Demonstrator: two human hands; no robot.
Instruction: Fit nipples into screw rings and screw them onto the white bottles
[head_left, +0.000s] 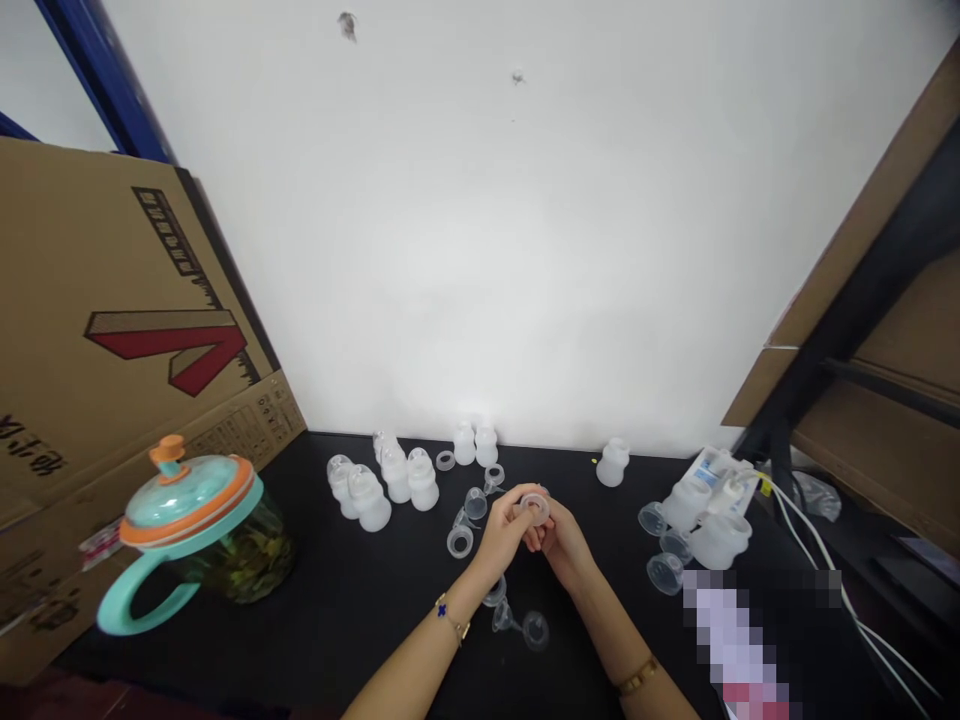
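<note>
Both my hands meet over the middle of a black table [360,610]. My left hand [504,532] and my right hand [559,540] pinch a small clear plastic ring-shaped part [535,506] between their fingertips. Just below my wrists lie clear funnel-like pieces [525,626]. More clear rings and cups [460,540] lie left of my left hand. Several small white plastic bottles [390,485] stand in a cluster farther left and back.
A glass jug with a teal handle and orange-rimmed lid [196,530] stands at the left, before a cardboard box [112,330]. More white bottles and clear cups [701,530] lie at the right near white cables [825,560]. One bottle [613,462] stands by the wall.
</note>
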